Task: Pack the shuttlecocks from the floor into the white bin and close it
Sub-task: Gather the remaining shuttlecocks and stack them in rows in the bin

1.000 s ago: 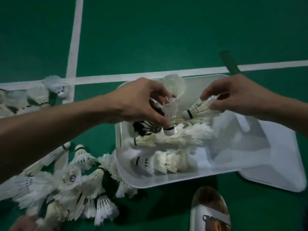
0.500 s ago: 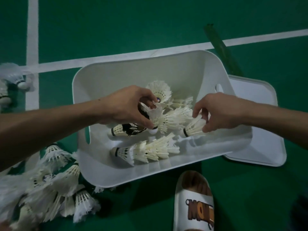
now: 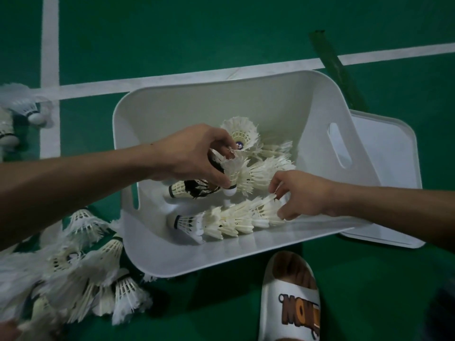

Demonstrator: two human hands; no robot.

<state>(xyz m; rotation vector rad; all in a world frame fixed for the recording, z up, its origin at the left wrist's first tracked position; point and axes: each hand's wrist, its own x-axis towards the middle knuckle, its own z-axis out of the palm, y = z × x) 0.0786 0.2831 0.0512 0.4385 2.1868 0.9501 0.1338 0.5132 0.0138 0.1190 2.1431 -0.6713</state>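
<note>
The white bin (image 3: 187,257) sits open on the green court floor and holds several feather shuttlecocks, some nested in a row (image 3: 229,221) along its near wall. My left hand (image 3: 194,153) reaches in from the left and pinches an upright shuttlecock (image 3: 232,173) with its cork pointing down. My right hand (image 3: 299,193) comes in from the right, its fingers curled round the last shuttlecock (image 3: 264,210) at the right end of the nested row. A pile of loose shuttlecocks (image 3: 81,271) lies on the floor left of the bin.
The bin's flat white lid (image 3: 389,173) lies on the floor to the right, partly under the bin. A white slipper on a foot (image 3: 290,299) stands just in front. More shuttlecocks (image 3: 22,112) lie at the far left by the white court lines.
My right hand has lowered its shuttlecock from mid-bin down onto the right end of the nested row. My left hand keeps its upright shuttlecock in about the same spot.
</note>
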